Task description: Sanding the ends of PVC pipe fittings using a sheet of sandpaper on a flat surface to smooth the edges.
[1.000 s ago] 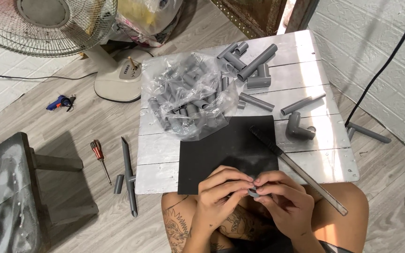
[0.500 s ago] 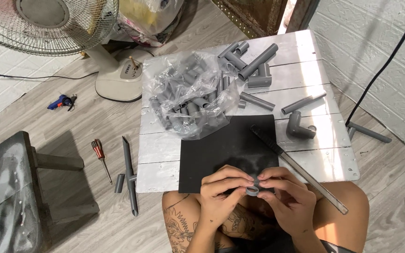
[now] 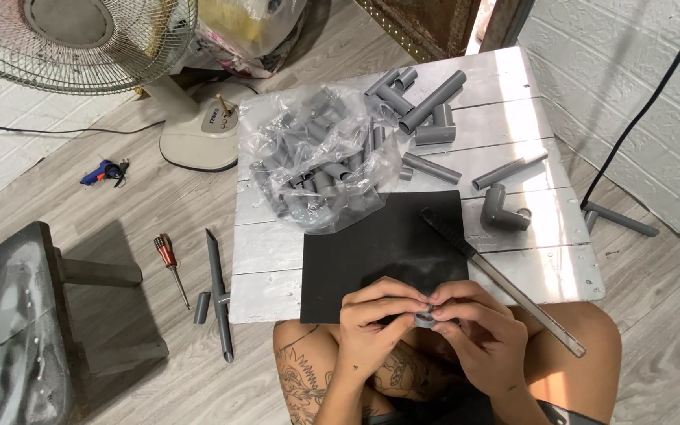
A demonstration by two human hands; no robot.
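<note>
Wood-plank floor, white brick wall at right; low white counter in the head view. Both hands meet at the counter's near edge, over the lap: left hand and right hand each closed in a fingertip pinch on one small grey fitting between them. Black mat just beyond the hands, metal ruler lying slantwise along its right side. Bag of fittings farther back, loose pipes behind, elbow at right. Fan, glue gun and screwdriver on the floor at left.
</note>
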